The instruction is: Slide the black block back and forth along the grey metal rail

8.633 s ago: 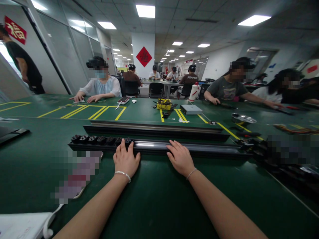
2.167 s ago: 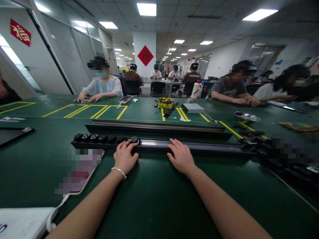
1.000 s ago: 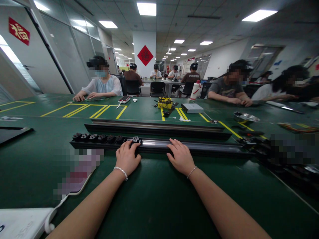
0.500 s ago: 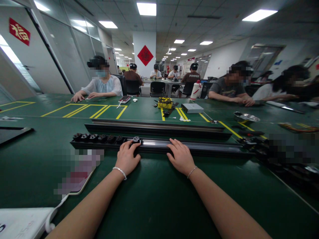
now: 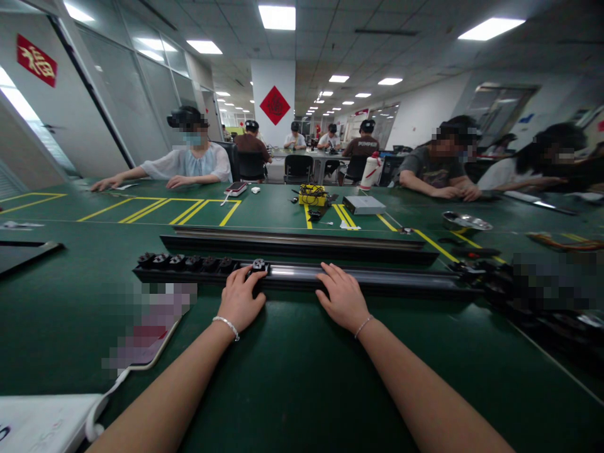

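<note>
Black rail (image 5: 292,273) looks stiff, slick to me, best held by edges; left hand (image 5: 240,302) grip loosely spread at black module (image 5: 258,265), right hand (image 5: 343,299) spread on rail

In front of you, a long black channel rail (image 5: 401,280) is lying crosswise on the green table (image 5: 292,371), its glossy trough facing up. Six black socket modules (image 5: 177,260) are sitting in a row along its left end, and a separate black module (image 5: 258,265) is resting farther right, nearer the middle.
</note>
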A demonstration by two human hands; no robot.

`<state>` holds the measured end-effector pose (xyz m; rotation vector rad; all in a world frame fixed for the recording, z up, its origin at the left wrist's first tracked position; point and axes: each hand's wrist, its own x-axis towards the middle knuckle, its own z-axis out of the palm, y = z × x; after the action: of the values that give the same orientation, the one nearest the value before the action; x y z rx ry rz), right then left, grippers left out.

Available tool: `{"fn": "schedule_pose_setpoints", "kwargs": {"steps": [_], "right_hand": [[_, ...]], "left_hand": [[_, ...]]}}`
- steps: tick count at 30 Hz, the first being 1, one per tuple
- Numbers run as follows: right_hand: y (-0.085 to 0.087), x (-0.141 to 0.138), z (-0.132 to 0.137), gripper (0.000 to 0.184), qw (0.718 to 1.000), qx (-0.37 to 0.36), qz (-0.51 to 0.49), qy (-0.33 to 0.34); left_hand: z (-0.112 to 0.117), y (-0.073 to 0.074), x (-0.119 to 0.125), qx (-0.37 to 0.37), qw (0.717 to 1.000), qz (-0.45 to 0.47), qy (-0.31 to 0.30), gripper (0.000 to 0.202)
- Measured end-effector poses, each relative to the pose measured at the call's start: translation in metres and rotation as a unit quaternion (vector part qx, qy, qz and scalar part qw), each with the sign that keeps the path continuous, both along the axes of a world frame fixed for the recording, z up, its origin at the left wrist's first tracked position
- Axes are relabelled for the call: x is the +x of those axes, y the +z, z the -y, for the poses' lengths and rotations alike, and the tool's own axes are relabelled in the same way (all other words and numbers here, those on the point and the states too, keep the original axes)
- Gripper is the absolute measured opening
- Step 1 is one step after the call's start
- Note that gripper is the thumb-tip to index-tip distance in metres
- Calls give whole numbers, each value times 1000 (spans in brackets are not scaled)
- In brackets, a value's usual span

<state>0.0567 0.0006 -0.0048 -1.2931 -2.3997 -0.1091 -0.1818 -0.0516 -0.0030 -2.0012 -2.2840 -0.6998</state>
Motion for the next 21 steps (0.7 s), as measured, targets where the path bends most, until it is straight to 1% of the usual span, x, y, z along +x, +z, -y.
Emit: {"fn": "schedule_pose_setpoints", "kwargs": {"steps": [5, 9, 21], "right_hand": [[1, 0, 0, 35, 1000, -2, 4, -5], [0, 0, 0, 34, 1000, 1, 3, -5], [-2, 0, -1, 34, 1000, 9, 3, -5]], "left_hand": [[0, -1, 0, -4, 1000, 0, -5, 47], [1, 1, 1, -10, 1000, -1, -5, 47], [1, 4, 2, -26, 1000, 4, 7, 47]]}}
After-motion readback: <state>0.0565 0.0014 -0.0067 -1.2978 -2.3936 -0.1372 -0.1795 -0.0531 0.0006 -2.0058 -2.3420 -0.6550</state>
